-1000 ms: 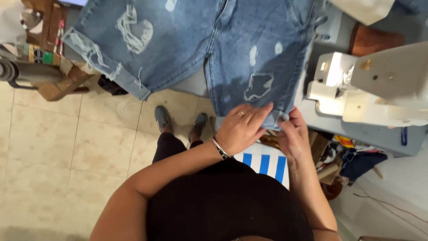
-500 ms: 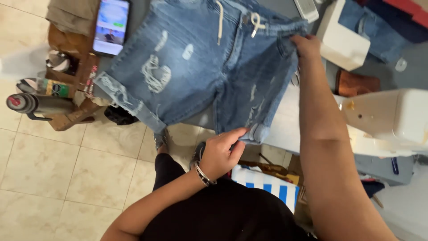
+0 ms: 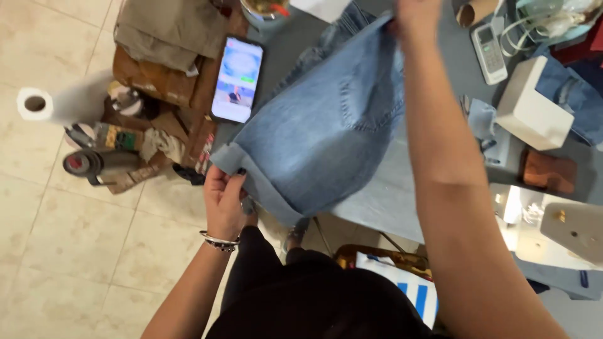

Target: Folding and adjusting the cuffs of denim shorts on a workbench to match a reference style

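My left hand (image 3: 223, 201) pinches the rolled cuff of these denim shorts (image 3: 320, 138), right hand (image 3: 418, 19) grips the waistband up top, over the grey table (image 3: 383, 201).

**Bright indoor light, a bit of motion blur**

Even, soft light all over, hardly any hard shadows. The phone screen (image 3: 237, 78) glows nearly blown out, and the sewing machine lamp (image 3: 512, 207) flares white. The paper towel roll (image 3: 53, 105) is smeared, and edges look soft and slightly stretched.
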